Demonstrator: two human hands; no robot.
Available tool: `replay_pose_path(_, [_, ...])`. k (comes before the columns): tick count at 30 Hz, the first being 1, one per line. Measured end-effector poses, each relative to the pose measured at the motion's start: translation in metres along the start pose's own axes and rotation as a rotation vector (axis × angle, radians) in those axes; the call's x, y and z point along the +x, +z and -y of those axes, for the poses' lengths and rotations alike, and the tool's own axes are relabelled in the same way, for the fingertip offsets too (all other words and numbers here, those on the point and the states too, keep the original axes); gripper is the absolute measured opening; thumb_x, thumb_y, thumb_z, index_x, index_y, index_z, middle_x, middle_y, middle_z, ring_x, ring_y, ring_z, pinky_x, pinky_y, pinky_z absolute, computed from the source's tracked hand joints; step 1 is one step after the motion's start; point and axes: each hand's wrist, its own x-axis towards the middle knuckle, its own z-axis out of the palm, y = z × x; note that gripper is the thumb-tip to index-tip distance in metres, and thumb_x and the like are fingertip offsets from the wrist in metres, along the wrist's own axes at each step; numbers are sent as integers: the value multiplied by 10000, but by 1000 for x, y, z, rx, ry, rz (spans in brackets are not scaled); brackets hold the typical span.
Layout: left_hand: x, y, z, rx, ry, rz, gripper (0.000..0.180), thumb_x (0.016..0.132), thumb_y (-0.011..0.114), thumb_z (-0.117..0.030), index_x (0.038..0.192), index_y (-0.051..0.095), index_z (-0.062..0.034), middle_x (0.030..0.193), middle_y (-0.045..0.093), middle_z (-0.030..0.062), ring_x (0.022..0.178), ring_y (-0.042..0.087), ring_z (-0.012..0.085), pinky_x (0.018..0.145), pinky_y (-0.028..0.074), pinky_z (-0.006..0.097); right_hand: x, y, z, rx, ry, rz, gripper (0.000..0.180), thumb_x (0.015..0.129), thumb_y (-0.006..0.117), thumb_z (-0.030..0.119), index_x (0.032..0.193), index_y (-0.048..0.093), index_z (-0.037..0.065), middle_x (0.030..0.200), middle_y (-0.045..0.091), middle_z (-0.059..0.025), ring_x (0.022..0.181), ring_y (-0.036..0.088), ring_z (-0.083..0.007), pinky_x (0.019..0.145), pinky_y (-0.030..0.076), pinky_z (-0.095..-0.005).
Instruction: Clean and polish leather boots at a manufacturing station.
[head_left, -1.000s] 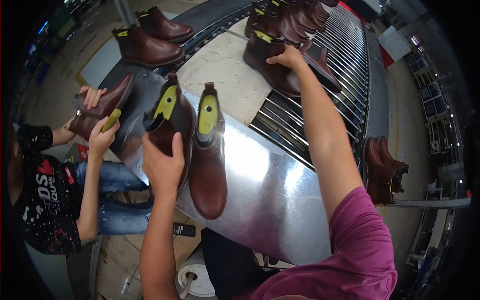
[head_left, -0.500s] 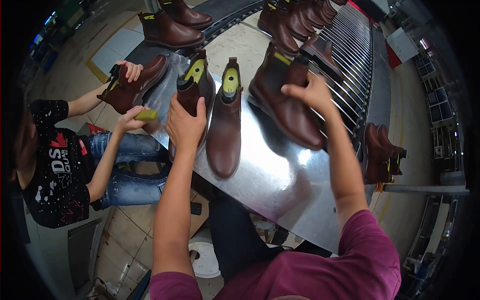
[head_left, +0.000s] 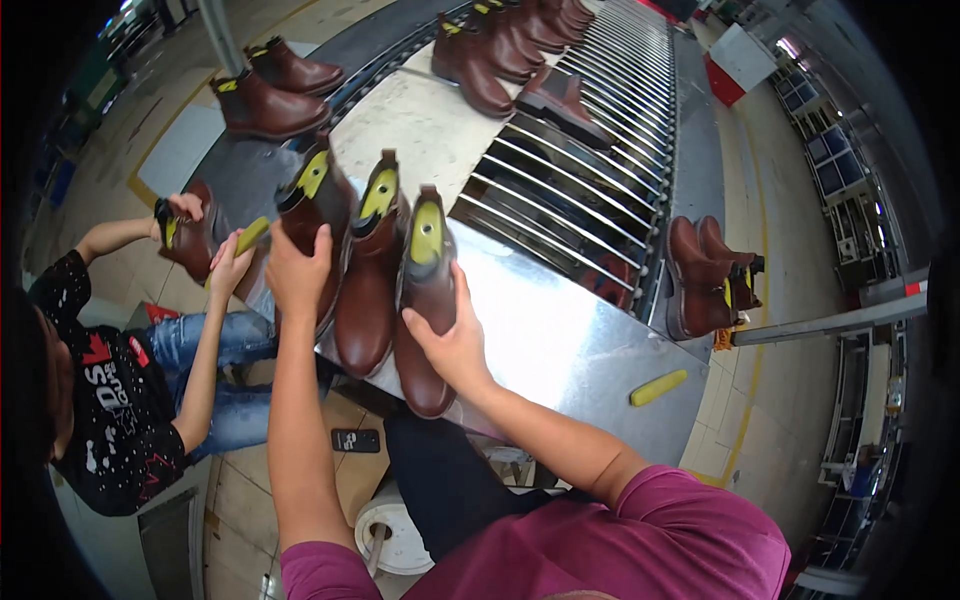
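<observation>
The right hand (head_left: 452, 338) grasps a brown right-hand boot (head_left: 422, 382) around its front, while the left hand (head_left: 297, 272) grips the left-hand boot (head_left: 338, 208). A middle boot (head_left: 364, 315) stands between them, all three upright on the metal counter (head_left: 545, 345), toes toward the person. Rightward lies a yellow-green pad (head_left: 658, 388); beyond the counter are metal rollers (head_left: 600, 150). At left, a co-worker (head_left: 120, 390) holds another boot (head_left: 198, 235).
</observation>
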Motion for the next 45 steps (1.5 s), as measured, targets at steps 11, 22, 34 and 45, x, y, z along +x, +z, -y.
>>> replay_pose_path(11, [-4, -1, 6, 175, -35, -34, 797, 892, 759, -478, 1380, 528, 108, 1201, 660, 369, 1108, 643, 523, 952, 515, 534, 223, -160, -67, -68, 4, -11, 610, 1086, 463, 552, 1134, 720, 1, 855, 717, -98, 805, 692, -218, 712, 554, -378])
replay_pose_path(22, [-7, -5, 3, 160, 37, 14, 777, 892, 793, -344, 1458, 463, 74, 1213, 666, 326, 1100, 636, 503, 959, 495, 507, 530, -243, -157, -480, 135, -152, 642, 947, 700, 376, 1458, 564, 12, 1397, 638, -256, 1315, 606, -381, 1111, 443, -414])
replay_pose_path(34, [-2, -6, 5, 150, 20, -14, 718, 905, 793, -346, 1386, 509, 104, 1204, 668, 326, 1091, 649, 492, 954, 500, 500, 443, -205, -134, -476, -145, -34, 636, 678, 949, 437, 1141, 756, 45, 1088, 780, -136, 991, 743, -250, 914, 568, -374])
replay_pose_path(45, [-2, -8, -15, 10, -53, 12, 663, 876, 770, -399, 1336, 537, 18, 1123, 704, 287, 1034, 676, 487, 898, 539, 524, 197, -205, -20, -342, 4, 60, 690, 734, 891, 487, 1163, 733, -30, 1053, 781, -167, 966, 754, -241, 850, 582, -365])
